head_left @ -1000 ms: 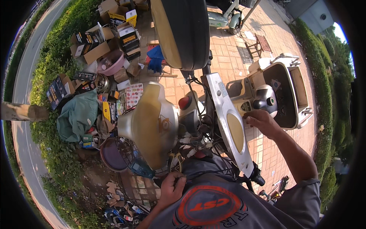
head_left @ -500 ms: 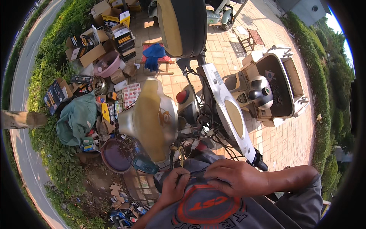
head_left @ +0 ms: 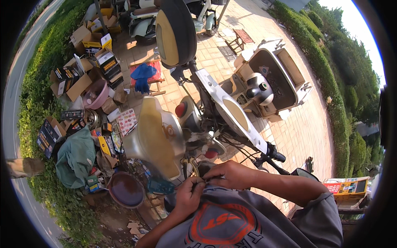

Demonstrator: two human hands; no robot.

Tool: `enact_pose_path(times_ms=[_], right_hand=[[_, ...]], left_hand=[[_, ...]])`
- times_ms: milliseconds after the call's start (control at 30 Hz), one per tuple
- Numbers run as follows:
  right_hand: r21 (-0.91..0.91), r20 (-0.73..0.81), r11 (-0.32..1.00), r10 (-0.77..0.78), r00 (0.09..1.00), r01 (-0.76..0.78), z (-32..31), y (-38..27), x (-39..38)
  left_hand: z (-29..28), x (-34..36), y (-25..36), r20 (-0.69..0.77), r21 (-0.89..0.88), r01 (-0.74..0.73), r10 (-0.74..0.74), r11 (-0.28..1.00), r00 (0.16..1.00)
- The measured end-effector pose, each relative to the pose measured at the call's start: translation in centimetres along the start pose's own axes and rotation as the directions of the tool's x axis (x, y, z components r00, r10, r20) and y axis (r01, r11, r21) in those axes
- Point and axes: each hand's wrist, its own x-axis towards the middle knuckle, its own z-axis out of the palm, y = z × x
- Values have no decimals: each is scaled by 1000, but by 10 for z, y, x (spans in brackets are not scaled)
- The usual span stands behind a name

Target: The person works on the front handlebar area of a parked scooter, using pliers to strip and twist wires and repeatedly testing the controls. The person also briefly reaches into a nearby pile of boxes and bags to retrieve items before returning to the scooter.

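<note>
In front of my chest my two hands meet, fingertips almost touching. My left hand (head_left: 189, 194) is closed in a pinch on a thin wire end. My right hand (head_left: 227, 175) is closed too, thumb and fingers pinched at the same wire, most of which the fingers hide. Just beyond them hangs the opened front of an electric scooter, with loose wires (head_left: 191, 165) and connectors. A silver and tan front panel (head_left: 159, 140) hangs off to the left. The white handlebar cover (head_left: 231, 110) runs diagonally to a black grip (head_left: 276, 153). A red-ended lamp (head_left: 180, 110) sits among the cables.
A black and tan seat (head_left: 178, 33) rises ahead. Left are cardboard boxes (head_left: 72, 78), a pink basin (head_left: 96, 94), a green cloth (head_left: 75, 159) and a brown basin (head_left: 126, 190). Blue gloves (head_left: 142, 77) lie on a red stool. A beige scooter body part (head_left: 285, 70) stands at right.
My hands have come together, the right moving in toward the left until the fingertips nearly meet. The head view has turned, showing more to the right.
</note>
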Motion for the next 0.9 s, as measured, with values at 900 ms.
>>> enact_pose_path(times_ms=[900], right_hand=[[382, -87, 924, 7, 996, 27, 27, 40, 15]], left_hand=[[-5, -5, -2, 149, -342, 105, -56, 934, 987]])
